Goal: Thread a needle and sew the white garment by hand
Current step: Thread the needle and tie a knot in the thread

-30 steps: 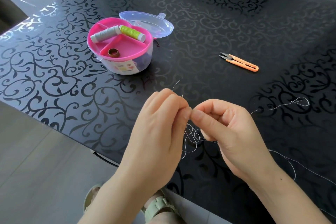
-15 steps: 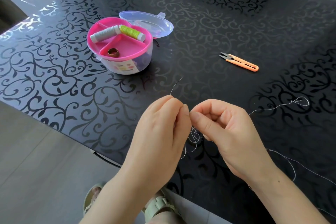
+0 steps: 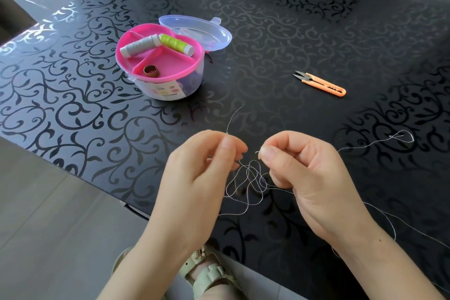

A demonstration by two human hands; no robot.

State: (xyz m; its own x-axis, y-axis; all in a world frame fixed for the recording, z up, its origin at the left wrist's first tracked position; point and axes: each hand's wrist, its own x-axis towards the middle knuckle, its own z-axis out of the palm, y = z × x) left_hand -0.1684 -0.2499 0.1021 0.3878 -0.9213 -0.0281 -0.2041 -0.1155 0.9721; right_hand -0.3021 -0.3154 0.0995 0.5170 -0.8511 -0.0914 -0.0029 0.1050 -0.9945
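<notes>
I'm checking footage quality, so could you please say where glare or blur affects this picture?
Head view: bright glare whitens the glossy black scroll-patterned table at its far-left corner; softer sheen greys its middle; the thin white thread reads crisply against the dark top.

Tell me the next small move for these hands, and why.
Probably the right hand should draw away sideways to pull the slack out. Both hands pinch the thread, a short tail stands above the left hand, and loose loops hang tangled between them and might knot. The needle is too small to make out.
</notes>
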